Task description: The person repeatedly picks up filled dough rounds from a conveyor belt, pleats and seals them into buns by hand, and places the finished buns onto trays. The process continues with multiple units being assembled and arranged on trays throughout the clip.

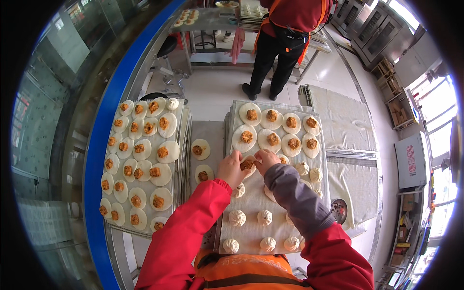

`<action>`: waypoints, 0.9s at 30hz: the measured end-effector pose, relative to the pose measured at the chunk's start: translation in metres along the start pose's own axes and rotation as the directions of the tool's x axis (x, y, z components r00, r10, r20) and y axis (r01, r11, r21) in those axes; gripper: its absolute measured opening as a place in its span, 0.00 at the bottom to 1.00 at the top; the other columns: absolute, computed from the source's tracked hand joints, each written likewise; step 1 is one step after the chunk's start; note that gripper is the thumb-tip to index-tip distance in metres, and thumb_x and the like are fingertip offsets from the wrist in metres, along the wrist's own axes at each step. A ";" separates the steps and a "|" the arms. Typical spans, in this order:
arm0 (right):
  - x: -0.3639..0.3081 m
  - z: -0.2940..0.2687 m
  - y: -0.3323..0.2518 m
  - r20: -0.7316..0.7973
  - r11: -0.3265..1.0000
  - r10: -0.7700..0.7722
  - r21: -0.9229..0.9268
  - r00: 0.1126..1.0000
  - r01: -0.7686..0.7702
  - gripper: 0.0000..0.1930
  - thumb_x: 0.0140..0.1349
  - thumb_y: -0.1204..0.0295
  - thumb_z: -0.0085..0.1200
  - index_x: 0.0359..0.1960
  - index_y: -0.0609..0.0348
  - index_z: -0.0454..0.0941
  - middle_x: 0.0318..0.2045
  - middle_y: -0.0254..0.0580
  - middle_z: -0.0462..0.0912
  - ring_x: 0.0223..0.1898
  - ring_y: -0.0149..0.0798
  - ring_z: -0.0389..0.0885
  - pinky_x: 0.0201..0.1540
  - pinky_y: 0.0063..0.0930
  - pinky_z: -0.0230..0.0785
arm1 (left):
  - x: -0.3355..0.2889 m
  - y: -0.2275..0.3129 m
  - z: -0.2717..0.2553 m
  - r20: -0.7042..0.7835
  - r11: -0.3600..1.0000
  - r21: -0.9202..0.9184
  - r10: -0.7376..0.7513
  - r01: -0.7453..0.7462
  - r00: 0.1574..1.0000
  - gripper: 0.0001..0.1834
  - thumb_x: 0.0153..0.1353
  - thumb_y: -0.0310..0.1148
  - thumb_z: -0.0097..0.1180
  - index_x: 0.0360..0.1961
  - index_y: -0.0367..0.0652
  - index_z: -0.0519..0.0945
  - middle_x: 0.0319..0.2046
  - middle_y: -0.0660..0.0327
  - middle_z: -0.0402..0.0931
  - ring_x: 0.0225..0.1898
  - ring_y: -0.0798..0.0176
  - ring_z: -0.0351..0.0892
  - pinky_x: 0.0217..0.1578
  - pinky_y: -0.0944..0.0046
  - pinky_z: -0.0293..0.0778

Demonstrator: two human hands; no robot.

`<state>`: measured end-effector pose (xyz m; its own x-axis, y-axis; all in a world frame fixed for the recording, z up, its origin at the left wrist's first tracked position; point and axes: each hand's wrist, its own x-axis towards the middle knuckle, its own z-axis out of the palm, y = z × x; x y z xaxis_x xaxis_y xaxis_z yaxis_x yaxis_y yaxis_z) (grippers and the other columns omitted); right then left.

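Note:
Between both hands is a round dough wrapper (248, 166) with orange-brown filling, its edge drawn up. My left hand (232, 169) is closed on its left side, and my right hand (266, 159) pinches its right edge. They work above a cloth-lined tray (251, 199). On the tray's far part lie flat wrappers (246, 137) topped with filling. Closed, pleated buns (237, 218) sit in rows on the near part. My right forearm hides some of the pieces there.
At left stands another tray (179, 116) full of filled wrappers. Two more filled wrappers (200, 150) lie between the trays. Cloth-covered racks (338, 118) are at right, with a round bowl (339, 210) nearby. Ahead, a person (285, 43) stands by a metal table (208, 21).

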<state>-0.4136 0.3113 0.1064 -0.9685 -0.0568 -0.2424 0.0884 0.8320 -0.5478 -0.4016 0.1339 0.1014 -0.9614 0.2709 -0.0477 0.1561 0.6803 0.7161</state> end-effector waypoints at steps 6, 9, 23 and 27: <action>-0.042 -0.034 -0.029 -0.088 0.781 -0.196 0.589 0.977 0.210 0.10 0.64 0.68 0.59 0.42 0.59 0.79 0.33 0.41 0.85 0.36 0.35 0.84 0.40 0.27 0.76 | -0.032 0.020 -0.039 0.076 0.891 -0.454 0.012 0.024 0.997 0.33 0.54 0.38 0.70 0.57 0.36 0.70 0.40 0.58 0.75 0.39 0.59 0.80 0.42 0.59 0.76; -0.077 -0.044 -0.042 -0.032 0.673 -0.244 0.714 0.969 0.193 0.11 0.67 0.68 0.56 0.44 0.64 0.80 0.31 0.37 0.84 0.34 0.27 0.81 0.39 0.24 0.75 | -0.083 0.040 -0.060 0.214 0.462 -0.859 -0.068 0.221 0.975 0.29 0.62 0.37 0.64 0.59 0.36 0.68 0.43 0.60 0.75 0.43 0.66 0.80 0.44 0.64 0.75; -0.202 0.011 -0.024 0.130 0.738 -0.169 0.674 0.977 0.038 0.09 0.60 0.74 0.61 0.41 0.60 0.80 0.29 0.35 0.79 0.26 0.28 0.75 0.28 0.23 0.69 | -0.221 0.060 -0.018 0.283 0.315 -0.868 -0.319 0.383 0.904 0.24 0.66 0.35 0.59 0.60 0.40 0.66 0.43 0.61 0.75 0.37 0.68 0.79 0.23 0.69 0.80; -0.215 0.006 -0.031 -0.066 0.802 -0.355 0.491 0.932 0.340 0.08 0.56 0.77 0.61 0.37 0.61 0.80 0.29 0.42 0.78 0.28 0.39 0.78 0.31 0.29 0.71 | -0.232 0.059 -0.019 0.383 0.242 -0.827 -0.416 0.507 0.825 0.24 0.67 0.35 0.58 0.60 0.40 0.67 0.41 0.62 0.76 0.35 0.71 0.79 0.23 0.70 0.79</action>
<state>-0.2069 0.2946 0.1701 -0.9498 -0.3123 0.0211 -0.1444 0.3773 -0.9148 -0.1735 0.0984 0.1675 -0.7709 0.2015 -0.6043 -0.6369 -0.2611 0.7254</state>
